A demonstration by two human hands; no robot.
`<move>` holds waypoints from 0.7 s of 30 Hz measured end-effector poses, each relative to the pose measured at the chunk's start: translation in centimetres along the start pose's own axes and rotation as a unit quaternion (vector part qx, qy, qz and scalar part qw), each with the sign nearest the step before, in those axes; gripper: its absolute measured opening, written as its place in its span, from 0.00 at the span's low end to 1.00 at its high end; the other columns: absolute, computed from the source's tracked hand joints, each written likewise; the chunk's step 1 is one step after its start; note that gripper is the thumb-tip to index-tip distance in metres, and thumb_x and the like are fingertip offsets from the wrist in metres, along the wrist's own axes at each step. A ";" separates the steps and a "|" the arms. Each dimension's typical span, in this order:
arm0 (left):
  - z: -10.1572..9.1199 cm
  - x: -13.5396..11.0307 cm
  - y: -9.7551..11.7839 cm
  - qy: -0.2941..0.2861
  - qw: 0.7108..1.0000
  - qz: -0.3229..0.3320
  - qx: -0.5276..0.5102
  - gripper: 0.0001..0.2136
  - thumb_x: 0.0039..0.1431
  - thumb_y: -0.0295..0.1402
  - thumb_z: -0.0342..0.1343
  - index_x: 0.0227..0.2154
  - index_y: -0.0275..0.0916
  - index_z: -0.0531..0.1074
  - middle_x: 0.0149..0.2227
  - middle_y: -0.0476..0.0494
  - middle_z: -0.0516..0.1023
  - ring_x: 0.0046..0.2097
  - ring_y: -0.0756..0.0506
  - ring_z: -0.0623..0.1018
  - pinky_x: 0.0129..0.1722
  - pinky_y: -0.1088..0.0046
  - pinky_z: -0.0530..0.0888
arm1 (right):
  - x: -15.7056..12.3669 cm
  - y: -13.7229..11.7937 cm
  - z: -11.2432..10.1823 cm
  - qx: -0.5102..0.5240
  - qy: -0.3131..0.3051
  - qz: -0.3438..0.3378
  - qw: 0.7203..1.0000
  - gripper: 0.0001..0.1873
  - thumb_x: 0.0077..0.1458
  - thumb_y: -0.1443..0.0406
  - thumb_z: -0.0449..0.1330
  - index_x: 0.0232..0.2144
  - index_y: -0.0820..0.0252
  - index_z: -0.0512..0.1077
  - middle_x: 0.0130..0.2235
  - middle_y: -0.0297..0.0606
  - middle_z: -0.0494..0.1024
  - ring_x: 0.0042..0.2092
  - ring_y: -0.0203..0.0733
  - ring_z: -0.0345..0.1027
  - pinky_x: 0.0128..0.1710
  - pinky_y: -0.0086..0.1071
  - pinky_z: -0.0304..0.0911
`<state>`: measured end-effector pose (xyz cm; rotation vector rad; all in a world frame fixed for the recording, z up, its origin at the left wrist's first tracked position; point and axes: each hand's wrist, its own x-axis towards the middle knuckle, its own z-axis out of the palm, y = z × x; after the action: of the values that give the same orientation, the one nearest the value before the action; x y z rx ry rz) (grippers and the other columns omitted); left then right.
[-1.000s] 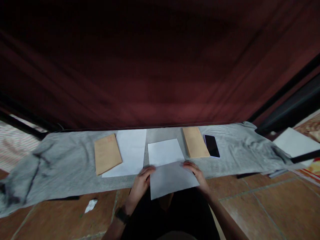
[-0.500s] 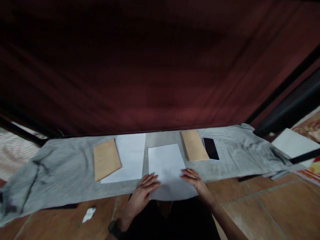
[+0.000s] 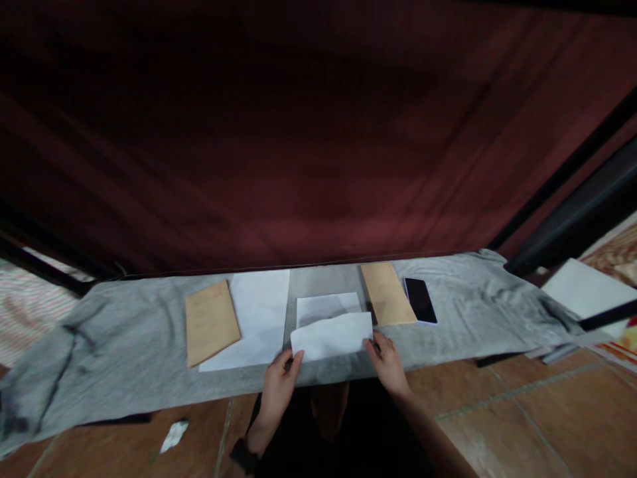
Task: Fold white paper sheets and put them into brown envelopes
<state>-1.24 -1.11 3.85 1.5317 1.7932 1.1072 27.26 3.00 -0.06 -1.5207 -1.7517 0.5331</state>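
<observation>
Flat a moment ago, the white sheet (image 3: 331, 335) now doubles over at the near edge of the grey cloth (image 3: 124, 332) — left hand (image 3: 277, 388) and right hand (image 3: 389, 364) pinch its corners.

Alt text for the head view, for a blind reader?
The left hand and right hand hold a folded white paper sheet by its ends on a grey cloth. A tan envelope and black phone lie right of it.
</observation>
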 end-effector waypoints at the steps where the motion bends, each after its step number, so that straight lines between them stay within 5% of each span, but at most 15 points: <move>1: 0.1 0.3 0.1 0.009 1.000 -0.003 0.018 0.21 0.61 0.52 0.50 0.31 0.40 0.77 0.31 0.46 0.81 0.34 0.44 0.79 0.39 0.68 0.75 | 0.2 -0.2 0.3 -0.012 0.009 0.003 1.000 0.23 0.66 0.51 0.49 0.51 0.59 0.72 0.45 0.47 0.80 0.45 0.51 0.74 0.47 0.45 0.69; 4: 0.3 1.3 0.4 0.023 0.997 -0.012 0.069 0.21 0.61 0.52 0.49 0.26 0.40 0.74 0.23 0.49 0.75 0.28 0.46 0.75 0.32 0.72 0.71 | 1.0 -0.7 1.2 -0.069 0.032 -0.006 0.997 0.25 0.67 0.54 0.47 0.58 0.61 0.67 0.47 0.49 0.80 0.46 0.52 0.75 0.48 0.47 0.69; 9: 0.5 2.9 0.7 0.036 0.992 -0.020 0.121 0.17 0.63 0.46 0.48 0.29 0.40 0.74 0.27 0.46 0.78 0.30 0.46 0.76 0.32 0.71 0.69 | 2.0 -1.6 2.0 -0.170 0.038 -0.026 0.984 0.24 0.67 0.61 0.44 0.62 0.63 0.61 0.48 0.51 0.80 0.46 0.53 0.75 0.50 0.48 0.66; 21: 1.2 6.6 2.9 -0.022 0.953 -0.103 0.284 0.12 0.68 0.39 0.48 0.40 0.41 0.76 0.35 0.41 0.83 0.36 0.42 0.81 0.31 0.71 0.65 | 4.2 -3.4 2.9 -0.284 0.046 -0.007 0.958 0.19 0.67 0.65 0.46 0.54 0.57 0.70 0.46 0.50 0.77 0.43 0.51 0.75 0.43 0.42 0.65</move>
<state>-0.12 5.70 6.41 1.5985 2.3050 0.4683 22.73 6.77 1.61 -1.8759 -1.9354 -0.0682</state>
